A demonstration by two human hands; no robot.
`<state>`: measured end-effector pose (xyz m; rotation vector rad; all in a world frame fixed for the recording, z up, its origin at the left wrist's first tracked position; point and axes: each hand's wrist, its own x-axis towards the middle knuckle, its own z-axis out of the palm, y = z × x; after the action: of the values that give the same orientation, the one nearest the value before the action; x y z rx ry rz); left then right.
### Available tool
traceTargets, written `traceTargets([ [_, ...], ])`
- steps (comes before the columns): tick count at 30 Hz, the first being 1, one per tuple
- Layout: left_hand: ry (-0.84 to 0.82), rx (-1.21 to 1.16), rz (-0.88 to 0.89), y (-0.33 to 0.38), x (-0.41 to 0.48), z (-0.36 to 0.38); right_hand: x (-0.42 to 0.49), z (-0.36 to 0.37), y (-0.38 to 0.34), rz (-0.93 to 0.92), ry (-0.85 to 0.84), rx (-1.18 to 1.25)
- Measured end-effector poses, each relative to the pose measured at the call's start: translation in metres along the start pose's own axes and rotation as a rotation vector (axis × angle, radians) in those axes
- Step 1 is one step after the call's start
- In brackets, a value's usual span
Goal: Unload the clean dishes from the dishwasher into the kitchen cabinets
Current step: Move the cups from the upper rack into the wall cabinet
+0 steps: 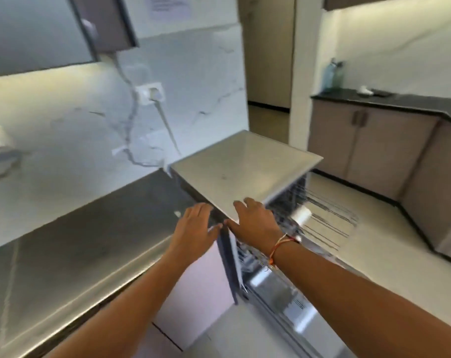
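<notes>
I'm between dishes: left hand (196,226) and right hand (255,223) empty, fingers (250,202) spread wide. Next I'd grasp the cup (302,215) at three o'clock.

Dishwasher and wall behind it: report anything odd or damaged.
Nothing is plainly damaged. A white cable hangs loose from the wall socket down behind the dishwasher; dark lines on the wall may be marble veining or cracks, too blurred to tell.

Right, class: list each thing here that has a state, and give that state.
Dishwasher door: open, folded down.
Rack: pulled out.
Plug: plugged in.
Lower cabinet doors: shut.
Left grip: open.
Right grip: open.
</notes>
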<state>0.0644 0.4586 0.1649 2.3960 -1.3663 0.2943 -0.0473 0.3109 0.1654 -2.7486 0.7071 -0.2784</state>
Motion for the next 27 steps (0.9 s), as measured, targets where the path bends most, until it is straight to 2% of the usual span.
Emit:
traceTargets([
  [5, -0.326, -0.088, 0.08, 0.095, -0.017, 0.086, -0.075, 0.025, 0.11, 0.31, -0.14, 0.057],
  [11, -0.567, -0.144, 0.08, 0.134, -0.009, 0.149, -0.114, 0.043, 0.17, 0.459, -0.164, 0.131],
  [17, -0.644, -0.215, 0.003, 0.146, 0.039, 0.201, -0.094, 0.055, 0.215, 0.52, -0.157, 0.176],
  [27, -0.703, -0.292, -0.101, 0.158, 0.177, 0.344, 0.017, 0.105, 0.314, 0.641, -0.215, 0.25],
])
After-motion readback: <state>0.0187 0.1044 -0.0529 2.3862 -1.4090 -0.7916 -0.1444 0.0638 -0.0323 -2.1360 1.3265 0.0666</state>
